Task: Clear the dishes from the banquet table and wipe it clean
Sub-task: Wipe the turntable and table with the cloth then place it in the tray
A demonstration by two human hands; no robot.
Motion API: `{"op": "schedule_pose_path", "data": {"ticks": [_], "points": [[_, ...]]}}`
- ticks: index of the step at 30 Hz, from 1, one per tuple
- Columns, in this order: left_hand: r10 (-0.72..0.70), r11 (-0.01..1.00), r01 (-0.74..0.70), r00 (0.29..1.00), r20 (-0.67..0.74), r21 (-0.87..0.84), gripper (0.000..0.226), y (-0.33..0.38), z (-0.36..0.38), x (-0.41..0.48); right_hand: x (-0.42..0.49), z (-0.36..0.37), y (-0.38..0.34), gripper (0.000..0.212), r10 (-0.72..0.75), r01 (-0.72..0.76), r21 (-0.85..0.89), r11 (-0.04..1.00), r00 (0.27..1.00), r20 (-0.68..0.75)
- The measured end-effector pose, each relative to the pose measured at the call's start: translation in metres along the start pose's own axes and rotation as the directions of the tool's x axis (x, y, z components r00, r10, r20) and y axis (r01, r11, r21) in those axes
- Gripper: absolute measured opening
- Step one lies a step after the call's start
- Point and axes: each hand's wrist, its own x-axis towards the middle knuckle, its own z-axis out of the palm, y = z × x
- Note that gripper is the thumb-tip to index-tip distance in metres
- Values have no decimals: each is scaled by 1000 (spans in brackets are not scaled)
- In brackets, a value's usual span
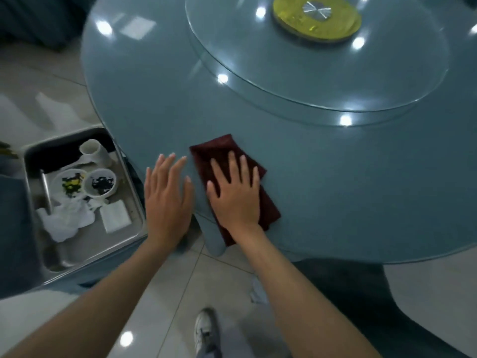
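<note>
Maroon cloth lies flat near the table edge under the right hand, fingers spread and pressing — not clenched; the left hand rests open beside it, holding nothing; dishes already sit in the metal tray — clearing looks done, wiping remains; no writing is legible.

Legend: no text, label, brand, number or sign can be read anywhere in view. The round blue-grey glass-topped bench and the dark red folded cloth at its near edge show plain surfaces. The flat white square packet in the rectangular steel tray beyond the bench's left edge is too blurred to show any print.
</note>
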Motion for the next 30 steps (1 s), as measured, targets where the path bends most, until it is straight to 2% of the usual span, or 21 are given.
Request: {"op": "schedule_pose_path", "data": {"ticks": [3, 6, 9, 14, 17, 25, 30], "points": [[-33, 998, 34, 999, -14, 51, 42, -33, -9, 33, -12, 4, -33, 57, -87, 84, 56, 995, 995, 51], [-19, 997, 18, 1000, 12, 76, 42, -48, -6, 61, -20, -2, -9, 56, -64, 62, 42, 997, 997, 37], [17, 995, -23, 998, 64, 97, 44, -54, 7, 80, -36, -13, 39, 55, 76, -75, -28, 997, 997, 29], [-48, 998, 45, 996, 75, 42, 46, -64, 25, 90, -77, -42, 152, 59, 352, -348, -131, 928, 936, 3], [-59, 995, 56, 998, 34, 77, 47, -67, 31, 89, -85, -51, 181, 62, 427, -423, -149, 894, 904, -4], [-36, 993, 31, 999, 40, 112, 51, -71, 33, 90, -2, -34, 167, 62, 520, -521, -121, 845, 853, -42], [-24, 992, 17, 998, 51, 126, 48, -70, 32, 90, 85, -13, 135, 63, 469, -470, -102, 877, 882, -33]]}}
